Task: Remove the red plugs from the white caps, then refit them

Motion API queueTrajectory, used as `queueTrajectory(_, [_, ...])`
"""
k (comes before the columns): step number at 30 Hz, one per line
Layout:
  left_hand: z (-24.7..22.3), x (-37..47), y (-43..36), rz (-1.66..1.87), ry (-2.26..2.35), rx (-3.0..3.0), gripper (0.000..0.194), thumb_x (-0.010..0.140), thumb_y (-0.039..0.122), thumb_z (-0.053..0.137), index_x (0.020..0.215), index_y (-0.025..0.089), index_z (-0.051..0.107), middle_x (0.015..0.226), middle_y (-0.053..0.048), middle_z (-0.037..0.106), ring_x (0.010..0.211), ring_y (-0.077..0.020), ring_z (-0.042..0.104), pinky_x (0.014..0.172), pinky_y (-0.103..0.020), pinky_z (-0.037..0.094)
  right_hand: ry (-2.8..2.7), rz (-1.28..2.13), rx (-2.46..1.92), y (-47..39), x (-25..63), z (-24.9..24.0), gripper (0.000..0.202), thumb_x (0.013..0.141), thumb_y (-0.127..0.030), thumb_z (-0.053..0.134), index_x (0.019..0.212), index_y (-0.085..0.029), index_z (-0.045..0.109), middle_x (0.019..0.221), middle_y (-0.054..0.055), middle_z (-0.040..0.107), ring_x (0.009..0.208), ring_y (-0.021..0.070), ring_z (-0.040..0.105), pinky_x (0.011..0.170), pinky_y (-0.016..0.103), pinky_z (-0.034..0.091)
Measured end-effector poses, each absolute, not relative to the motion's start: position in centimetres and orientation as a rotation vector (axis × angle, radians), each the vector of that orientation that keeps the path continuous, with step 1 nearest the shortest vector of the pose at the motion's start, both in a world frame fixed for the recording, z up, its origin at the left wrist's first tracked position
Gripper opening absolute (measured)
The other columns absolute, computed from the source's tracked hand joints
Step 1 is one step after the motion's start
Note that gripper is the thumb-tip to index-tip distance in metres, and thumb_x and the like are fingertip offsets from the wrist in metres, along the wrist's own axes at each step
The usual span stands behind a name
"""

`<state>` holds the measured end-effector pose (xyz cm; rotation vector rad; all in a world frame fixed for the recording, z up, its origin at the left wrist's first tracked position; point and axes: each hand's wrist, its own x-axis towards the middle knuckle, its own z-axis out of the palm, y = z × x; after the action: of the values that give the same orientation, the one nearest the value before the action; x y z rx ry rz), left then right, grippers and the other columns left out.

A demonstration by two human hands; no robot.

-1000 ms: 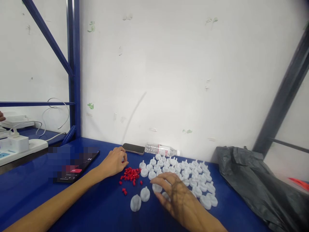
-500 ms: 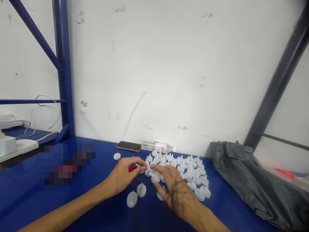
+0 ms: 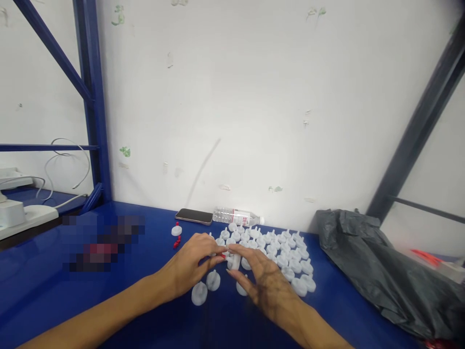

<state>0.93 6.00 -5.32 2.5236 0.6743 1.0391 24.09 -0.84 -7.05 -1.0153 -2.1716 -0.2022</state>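
Note:
My left hand (image 3: 191, 261) pinches a small red cap (image 3: 223, 255) between thumb and fingertips. Facing it, my right hand (image 3: 265, 276) grips a white round plastic lid with a thin spout (image 3: 236, 262) by its edge, the spout side turned toward the red cap. The two hands nearly meet, and whether cap and spout touch I cannot tell. Many similar white spouted lids (image 3: 285, 259) crowd together behind and right of my right hand. Two loose lids (image 3: 199, 293) lie in front of my left hand. Another lid (image 3: 241, 286) is partly covered by my right thumb.
On the blue table (image 3: 152, 320), one lid with a red tip (image 3: 177, 230) stands at the back, beside loose red caps (image 3: 177, 242). A phone (image 3: 194, 216) and a plastic bottle (image 3: 238, 216) lie by the wall. A black plastic bag (image 3: 381, 271) covers the right; a power strip (image 3: 36, 215) sits left.
My left hand has moved slightly right from the red caps toward the lid, now with one red cap at its fingertips. The held lid has turned in my right hand.

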Motion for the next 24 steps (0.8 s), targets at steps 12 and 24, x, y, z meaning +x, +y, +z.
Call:
queueTrajectory(12, [-5.1, 1.2, 4.9, 0.952, 0.643, 2.85, 0.031, 0.104, 0.019, 0.038, 0.08, 0.021, 0.057, 0.08, -0.004, 0.066, 0.081, -0.0197, 0.053, 0.08, -0.036, 0.038, -2.131, -0.148, -0.883, -1.6, 24.0, -6.7, 0.037, 0.107, -0.032, 0.051, 0.144, -0.029, 0.046, 0.123, 0.008, 0.071, 0.105, 0.0214, 0.072, 0.091, 0.037, 0.063])
queueTrajectory(24, [-2.8, 0.6, 4.9, 1.235, 0.677, 2.683, 0.03, 0.104, 0.026, 0.039, 0.087, 0.02, 0.063, 0.084, -0.004, 0.065, 0.083, -0.0197, 0.053, 0.082, -0.037, 0.042, -2.055, -0.225, -1.007, -1.7, 23.4, -5.9, 0.045, 0.106, -0.03, 0.052, 0.149, -0.026, 0.041, 0.132, 0.01, 0.067, 0.12, 0.0252, 0.066, 0.102, 0.045, 0.059])
